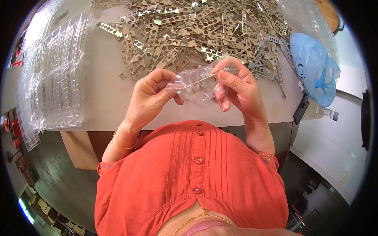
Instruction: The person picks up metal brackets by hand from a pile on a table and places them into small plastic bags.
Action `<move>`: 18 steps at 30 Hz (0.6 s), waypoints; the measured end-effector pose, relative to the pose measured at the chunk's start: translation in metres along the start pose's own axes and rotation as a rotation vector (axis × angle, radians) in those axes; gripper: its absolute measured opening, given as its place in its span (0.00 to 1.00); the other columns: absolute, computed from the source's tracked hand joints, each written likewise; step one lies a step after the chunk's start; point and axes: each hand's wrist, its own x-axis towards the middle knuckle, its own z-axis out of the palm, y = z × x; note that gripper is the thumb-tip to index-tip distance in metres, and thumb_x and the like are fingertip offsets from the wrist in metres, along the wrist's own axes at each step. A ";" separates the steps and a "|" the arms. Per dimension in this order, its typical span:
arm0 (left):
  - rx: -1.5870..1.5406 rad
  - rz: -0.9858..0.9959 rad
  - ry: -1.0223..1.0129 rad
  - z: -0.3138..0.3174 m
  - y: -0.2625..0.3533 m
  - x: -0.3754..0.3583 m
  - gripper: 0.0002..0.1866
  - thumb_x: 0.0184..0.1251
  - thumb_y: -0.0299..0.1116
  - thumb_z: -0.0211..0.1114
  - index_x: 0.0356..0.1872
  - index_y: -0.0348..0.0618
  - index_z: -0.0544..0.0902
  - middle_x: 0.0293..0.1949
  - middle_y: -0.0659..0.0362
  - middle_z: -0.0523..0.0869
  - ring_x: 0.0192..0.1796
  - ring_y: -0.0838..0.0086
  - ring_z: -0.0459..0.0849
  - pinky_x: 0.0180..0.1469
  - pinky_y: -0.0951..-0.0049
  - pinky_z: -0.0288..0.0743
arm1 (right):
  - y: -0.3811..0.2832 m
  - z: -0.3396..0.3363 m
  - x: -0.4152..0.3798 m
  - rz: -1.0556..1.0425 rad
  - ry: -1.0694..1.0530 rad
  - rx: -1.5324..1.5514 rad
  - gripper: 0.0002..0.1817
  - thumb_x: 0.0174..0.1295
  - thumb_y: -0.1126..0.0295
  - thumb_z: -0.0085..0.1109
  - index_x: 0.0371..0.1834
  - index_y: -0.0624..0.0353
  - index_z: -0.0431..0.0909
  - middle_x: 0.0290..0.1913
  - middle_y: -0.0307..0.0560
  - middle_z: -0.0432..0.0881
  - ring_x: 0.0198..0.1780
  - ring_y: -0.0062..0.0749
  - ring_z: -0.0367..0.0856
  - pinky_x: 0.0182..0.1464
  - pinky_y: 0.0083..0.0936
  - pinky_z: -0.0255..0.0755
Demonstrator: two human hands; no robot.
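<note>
A crumpled clear plastic bag [193,81] is stretched between my two hands, above the near part of the table. My left hand [151,92] is closed, pinching the bag's left end between thumb and fingers. At the other end, my right hand [242,84] has its thumb pressed toward the index finger, with the film between them. A thin, straight metal piece [204,79] runs slantwise across the bag to my right thumb; I cannot tell whether it lies inside the film. Beyond my hands spreads a heap of flat metal strips with round holes [189,37].
Stacked clear plastic trays [59,76] stand on the left of the white table [106,84]. At the right are a blue plastic bag [313,67], a dark phone [301,109] at the table's edge, and a thin pointed tool [281,89].
</note>
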 end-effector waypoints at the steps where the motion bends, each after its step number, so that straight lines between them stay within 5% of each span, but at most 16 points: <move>1: 0.043 -0.008 0.007 0.003 -0.001 0.000 0.09 0.74 0.23 0.64 0.50 0.32 0.78 0.39 0.56 0.89 0.38 0.76 0.87 0.44 0.76 0.81 | 0.001 0.001 0.000 0.001 -0.001 -0.001 0.10 0.74 0.66 0.60 0.50 0.61 0.76 0.26 0.48 0.84 0.18 0.28 0.81 0.19 0.21 0.75; 18: 0.020 0.098 0.140 0.001 -0.002 -0.005 0.06 0.76 0.23 0.61 0.48 0.37 0.74 0.33 0.52 0.88 0.30 0.75 0.85 0.34 0.77 0.78 | 0.001 0.009 -0.007 -0.190 0.206 -0.245 0.08 0.77 0.68 0.56 0.47 0.61 0.72 0.29 0.44 0.82 0.24 0.24 0.82 0.24 0.21 0.76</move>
